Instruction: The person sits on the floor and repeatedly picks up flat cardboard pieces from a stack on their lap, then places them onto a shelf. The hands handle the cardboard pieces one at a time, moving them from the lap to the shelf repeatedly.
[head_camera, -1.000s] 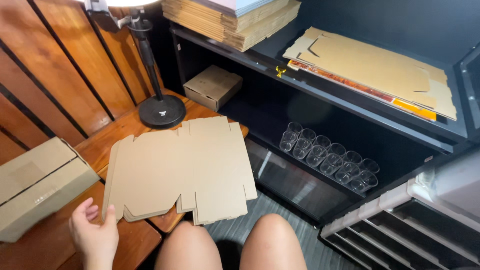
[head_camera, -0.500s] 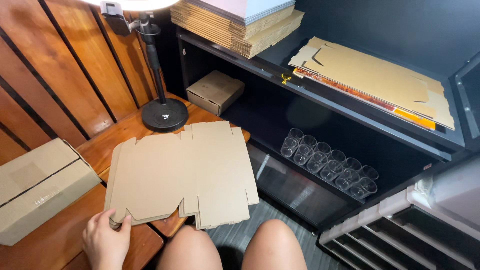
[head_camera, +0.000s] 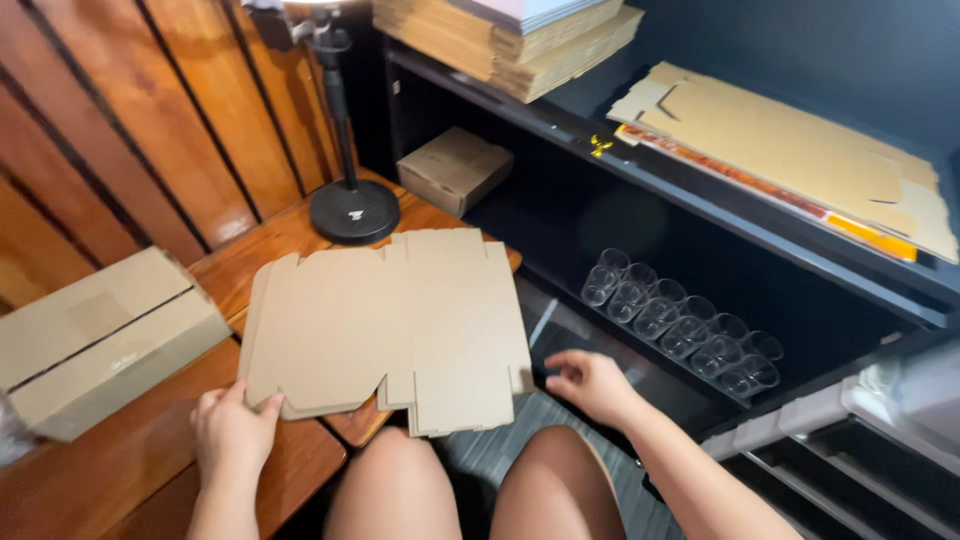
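Wooden bench (head_camera: 150, 450) bears flat cardboard blank (head_camera: 385, 325) (left hand (head_camera: 232, 432) pinching its near corner).

Bare forearms, bare knees, no sleeves or gloves
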